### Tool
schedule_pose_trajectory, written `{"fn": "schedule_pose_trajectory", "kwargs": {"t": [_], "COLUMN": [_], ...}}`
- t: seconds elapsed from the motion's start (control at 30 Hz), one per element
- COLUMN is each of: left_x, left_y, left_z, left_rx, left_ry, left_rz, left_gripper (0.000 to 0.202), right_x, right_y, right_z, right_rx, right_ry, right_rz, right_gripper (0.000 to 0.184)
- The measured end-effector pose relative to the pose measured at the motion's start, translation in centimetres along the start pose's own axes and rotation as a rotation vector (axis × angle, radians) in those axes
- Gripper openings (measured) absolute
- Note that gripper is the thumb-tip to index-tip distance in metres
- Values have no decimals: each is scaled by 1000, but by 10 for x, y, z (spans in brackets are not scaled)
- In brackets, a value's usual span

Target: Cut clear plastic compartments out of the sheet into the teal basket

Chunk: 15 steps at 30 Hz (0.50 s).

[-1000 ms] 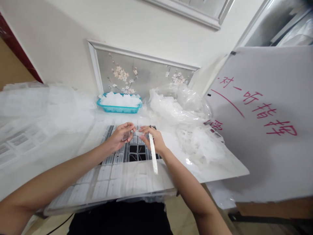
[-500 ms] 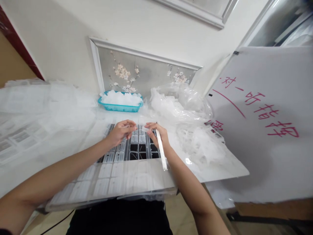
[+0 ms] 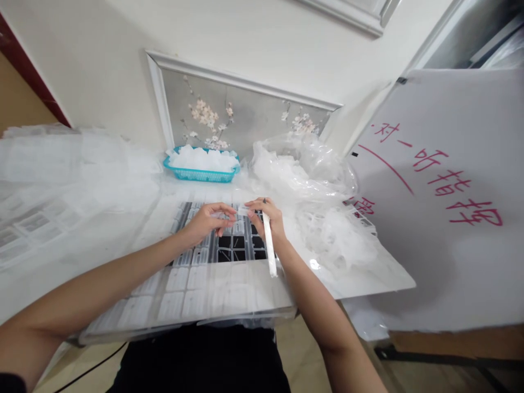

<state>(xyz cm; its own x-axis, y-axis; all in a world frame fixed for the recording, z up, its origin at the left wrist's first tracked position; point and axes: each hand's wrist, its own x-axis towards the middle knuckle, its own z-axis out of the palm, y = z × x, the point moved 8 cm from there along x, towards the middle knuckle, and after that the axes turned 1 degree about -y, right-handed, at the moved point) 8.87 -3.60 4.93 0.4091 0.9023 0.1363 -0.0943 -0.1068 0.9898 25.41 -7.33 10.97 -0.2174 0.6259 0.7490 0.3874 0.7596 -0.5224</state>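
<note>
Counted: one left hand (image 3: 210, 222), one right hand (image 3: 271, 217); one white pen-like tool (image 3: 269, 250); one held clear piece (image 3: 243, 210); one blue basket (image 3: 204, 176) and one clear bag (image 3: 325, 169) near the table's (image 3: 376, 283) far edge; one whiteboard (image 3: 458, 128); two framed panels (image 3: 254, 109).

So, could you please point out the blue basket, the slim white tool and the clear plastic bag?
Blue basket (image 3: 203, 175), head view: its front wall.
Slim white tool (image 3: 269, 245), head view: middle of its shaft.
Clear plastic bag (image 3: 328, 162), head view: its crumpled right side.
</note>
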Motion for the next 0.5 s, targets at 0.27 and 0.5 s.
{"fn": "schedule_pose_trajectory", "kwargs": {"t": [0.27, 0.5], "left_x": [1, 1], "left_y": [-2, -5], "left_z": [1, 3], "left_rx": [-66, -30], "left_ry": [-14, -72], "left_rz": [-47, -80], "left_gripper": [26, 35], "right_x": [-1, -2], "right_y": [3, 6], "right_z": [3, 6], "right_rx": [23, 56], "right_ry": [-27, -35], "right_rz": [23, 49], "right_gripper": [10, 11]}}
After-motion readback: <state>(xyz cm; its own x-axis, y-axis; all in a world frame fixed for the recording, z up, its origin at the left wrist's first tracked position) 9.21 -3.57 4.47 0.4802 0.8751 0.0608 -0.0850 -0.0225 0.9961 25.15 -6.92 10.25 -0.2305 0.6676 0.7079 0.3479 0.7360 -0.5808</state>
